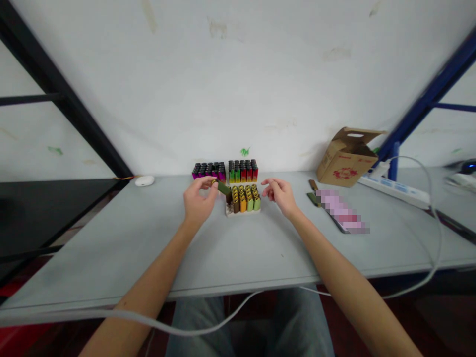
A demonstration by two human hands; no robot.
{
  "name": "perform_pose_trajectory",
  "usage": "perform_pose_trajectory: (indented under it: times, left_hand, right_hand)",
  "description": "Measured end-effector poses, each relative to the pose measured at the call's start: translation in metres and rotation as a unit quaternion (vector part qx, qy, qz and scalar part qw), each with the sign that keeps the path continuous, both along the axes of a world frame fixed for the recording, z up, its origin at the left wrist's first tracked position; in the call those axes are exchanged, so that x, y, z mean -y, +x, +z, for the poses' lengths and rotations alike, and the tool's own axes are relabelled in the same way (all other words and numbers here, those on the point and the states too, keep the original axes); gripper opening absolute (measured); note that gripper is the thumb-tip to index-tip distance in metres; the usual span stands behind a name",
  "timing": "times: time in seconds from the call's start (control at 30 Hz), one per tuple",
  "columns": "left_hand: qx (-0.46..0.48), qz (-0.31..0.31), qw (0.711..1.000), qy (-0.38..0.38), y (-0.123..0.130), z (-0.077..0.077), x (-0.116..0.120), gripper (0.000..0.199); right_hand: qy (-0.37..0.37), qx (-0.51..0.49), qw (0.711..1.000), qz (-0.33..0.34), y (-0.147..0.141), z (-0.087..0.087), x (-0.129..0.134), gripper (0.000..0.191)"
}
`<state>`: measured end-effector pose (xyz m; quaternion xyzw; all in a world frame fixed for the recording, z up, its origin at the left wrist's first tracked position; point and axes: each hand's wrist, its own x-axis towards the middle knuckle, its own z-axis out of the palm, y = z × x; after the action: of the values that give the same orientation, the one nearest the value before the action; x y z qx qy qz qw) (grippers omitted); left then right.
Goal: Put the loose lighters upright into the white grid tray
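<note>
The left hand (199, 200) pinches a green lighter (223, 188) just beside a tray of lighters (231, 211) on the table (111, 248), and the right hand (279, 195) is open near the tray, holding nothing

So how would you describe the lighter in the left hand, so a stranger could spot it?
On the grey table, find the pale tray of upright lighters. Beside it, the left hand pinches a dark olive-green lighter, the only one held in the air, not standing.
</note>
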<state>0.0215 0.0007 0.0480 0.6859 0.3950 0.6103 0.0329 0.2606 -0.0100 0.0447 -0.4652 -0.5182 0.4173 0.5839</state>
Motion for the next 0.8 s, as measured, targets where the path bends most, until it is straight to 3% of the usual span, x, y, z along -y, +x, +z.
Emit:
perform_pose_trajectory:
  times: [0.1,0.23,0.4,0.8]
  left_hand:
    - [-0.114,0.003,0.993,0.022,-0.001,-0.006,0.0,0.014]
    - [-0.177,0.002,0.984,0.026,0.0,-0.016,-0.002,0.019]
    - [-0.201,-0.003,0.979,0.027,0.002,-0.022,-0.004,0.011]
    - [-0.189,-0.008,0.982,0.02,0.002,-0.02,-0.003,0.012]
  right_hand:
    - [-0.008,-0.001,1.0,-0.014,0.001,-0.004,-0.003,0.035]
    - [-0.013,0.004,1.0,-0.024,0.002,-0.005,-0.003,0.034]
    - [-0.008,0.005,1.0,-0.026,0.002,-0.005,-0.004,0.032]
    - [-0.003,0.016,0.999,-0.039,0.004,-0.005,-0.005,0.031]
